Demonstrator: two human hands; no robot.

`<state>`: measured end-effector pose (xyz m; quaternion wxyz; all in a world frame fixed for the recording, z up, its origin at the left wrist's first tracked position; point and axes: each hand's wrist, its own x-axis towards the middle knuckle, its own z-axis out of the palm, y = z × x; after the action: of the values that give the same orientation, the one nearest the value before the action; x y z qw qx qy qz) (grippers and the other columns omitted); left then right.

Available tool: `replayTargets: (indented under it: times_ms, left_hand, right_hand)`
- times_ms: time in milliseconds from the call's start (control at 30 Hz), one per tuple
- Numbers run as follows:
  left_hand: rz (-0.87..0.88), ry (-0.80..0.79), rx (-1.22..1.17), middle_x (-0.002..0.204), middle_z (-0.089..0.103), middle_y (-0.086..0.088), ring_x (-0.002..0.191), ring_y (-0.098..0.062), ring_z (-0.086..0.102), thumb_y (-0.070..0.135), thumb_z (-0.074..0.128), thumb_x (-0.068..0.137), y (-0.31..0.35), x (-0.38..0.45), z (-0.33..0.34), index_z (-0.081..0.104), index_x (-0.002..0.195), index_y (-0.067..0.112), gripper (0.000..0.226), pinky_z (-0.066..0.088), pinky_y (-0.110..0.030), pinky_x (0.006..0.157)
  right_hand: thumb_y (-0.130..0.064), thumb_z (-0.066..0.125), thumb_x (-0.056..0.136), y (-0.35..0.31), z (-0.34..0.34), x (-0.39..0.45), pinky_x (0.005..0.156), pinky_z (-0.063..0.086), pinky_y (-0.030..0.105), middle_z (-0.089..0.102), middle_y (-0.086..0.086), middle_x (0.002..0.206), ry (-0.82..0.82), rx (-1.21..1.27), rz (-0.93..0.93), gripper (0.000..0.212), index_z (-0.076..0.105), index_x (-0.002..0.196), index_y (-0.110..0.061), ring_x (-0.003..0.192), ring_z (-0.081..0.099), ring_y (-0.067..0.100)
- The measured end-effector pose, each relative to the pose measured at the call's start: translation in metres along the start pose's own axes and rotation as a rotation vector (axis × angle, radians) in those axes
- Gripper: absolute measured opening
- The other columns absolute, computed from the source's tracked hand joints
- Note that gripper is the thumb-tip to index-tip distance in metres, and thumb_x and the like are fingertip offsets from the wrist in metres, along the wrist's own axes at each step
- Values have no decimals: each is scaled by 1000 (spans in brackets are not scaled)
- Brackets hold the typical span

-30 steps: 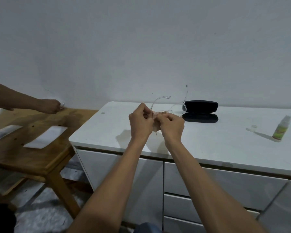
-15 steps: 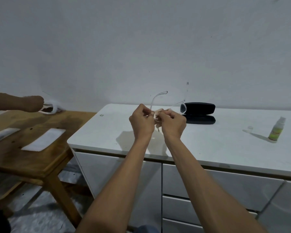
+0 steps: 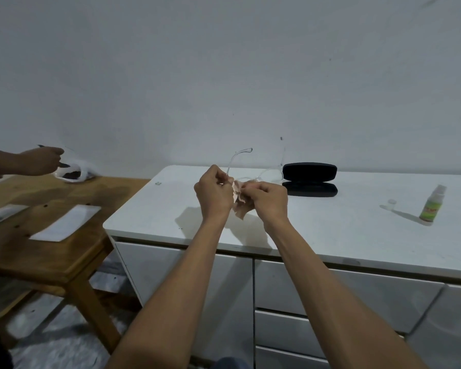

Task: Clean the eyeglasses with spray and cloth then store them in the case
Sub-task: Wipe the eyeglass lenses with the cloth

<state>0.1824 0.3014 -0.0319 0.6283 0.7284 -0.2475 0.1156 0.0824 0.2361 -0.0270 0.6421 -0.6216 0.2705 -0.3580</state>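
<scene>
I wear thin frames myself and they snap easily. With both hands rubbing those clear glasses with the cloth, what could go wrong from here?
1. The eyeglasses are thin; the left hand pinching while the right hand rubs with the cloth could twist the frame.
2. They are held in the air, so a slipped grip may drop them on the counter.
3. The spray bottle stands uncapped; a reach could tip it.

Both bare forearms reach forward, converging above the white cabinet top [image 3: 317, 230]. The left hand [image 3: 214, 194] is curled into a fist, fingers pinched. The right hand [image 3: 270, 199], just beside it, is likewise closed, knuckles upward.
</scene>
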Motion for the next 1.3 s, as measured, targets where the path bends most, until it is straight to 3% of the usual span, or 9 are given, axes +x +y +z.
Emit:
replayTargets:
  times_ms: [100,233,367,467,667,833,933,1100,1300]
  left_hand:
    - [45,-29,5,72,70,-4,66,-30,69,1,68,82,-1,-6,0,53,69,18,26,60,-48,66]
    - [142,-33,5,71,69,-6,66,-27,68,-1,67,84,12,-16,4,54,73,8,19,58,-43,63]
    - [163,-28,-2,70,68,-8,65,-26,67,-6,60,81,21,-16,2,52,73,10,20,57,-37,58]
    - [152,-22,-8,69,69,-9,64,-27,67,-8,60,79,16,-8,-1,54,73,5,16,54,-34,56]
    - [88,-52,34,71,69,-4,69,-27,68,-8,63,77,-8,0,1,55,69,14,24,58,-45,64]
    - [75,-6,22,73,69,-5,68,-30,68,-1,68,84,-20,1,0,53,72,14,25,59,-47,67]
    - [101,57,22,74,70,-3,68,-26,69,0,69,87,-18,5,-1,54,74,13,24,59,-45,68]
    - [99,111,9,76,70,-3,68,-26,70,-4,65,89,-28,30,-19,55,74,10,23,60,-42,65]
    - [135,89,125,86,74,-8,72,-26,73,-14,61,83,-56,44,-39,59,76,10,25,52,-20,65]
  right_hand:
    - [0,68,78,5,7,-4,65,63,38,72,13,58,183,-5,-52,13,74,67,-1,55,73,35]
    - [3,66,79,5,25,0,61,57,23,76,-2,73,393,129,-114,19,79,73,-10,60,68,2]
    - [3,70,79,2,25,11,70,62,27,78,-8,78,296,213,-65,27,78,68,-20,75,74,11]
    - [1,75,78,8,16,13,79,64,39,80,3,87,123,208,1,13,80,75,-10,85,77,26]
    - [5,70,79,17,5,-1,71,62,44,70,5,63,3,101,36,18,73,65,-4,52,68,18]
    - [4,66,80,11,6,-7,60,61,38,72,19,62,67,16,-3,13,74,70,1,56,73,40]
    - [6,64,83,5,7,-6,51,60,33,75,16,68,86,-2,-55,18,78,76,-3,56,75,32]
    - [4,65,84,0,-15,10,60,62,38,78,12,75,123,1,-59,14,78,83,-1,59,76,31]
    - [0,67,87,0,-49,28,58,55,14,74,0,74,269,-12,-87,12,77,90,-5,52,70,3]
